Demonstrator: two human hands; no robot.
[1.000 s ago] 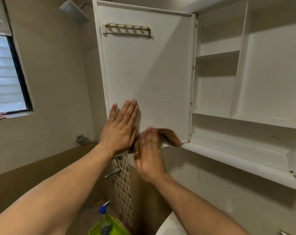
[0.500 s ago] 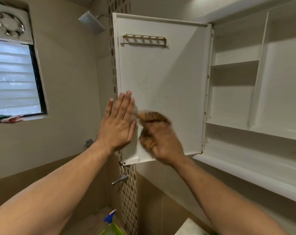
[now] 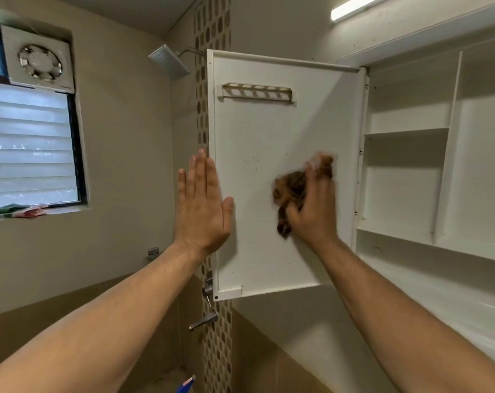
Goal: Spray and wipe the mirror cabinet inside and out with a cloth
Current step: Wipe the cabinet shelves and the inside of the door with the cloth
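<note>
The cabinet (image 3: 454, 143) and its open door (image 3: 269, 131) are white, the door flecked with small dark specks. The cloth (image 3: 291, 188) is mottled brown. The walls (image 3: 127, 123) are beige; a far tile strip (image 3: 212, 29) carries brown oval spots. The window frame (image 3: 76, 154) is black.

You are in a home bathroom. Square shower head (image 3: 169, 61) in the corner, tap spout (image 3: 203, 320) below it on a mosaic tile strip (image 3: 212, 24). Exhaust fan (image 3: 39, 62) sits above a frosted louvre window (image 3: 28, 148). White shelved wall cabinet (image 3: 405, 188) to your right, tube light (image 3: 359, 7) above it. Beige walls.
</note>
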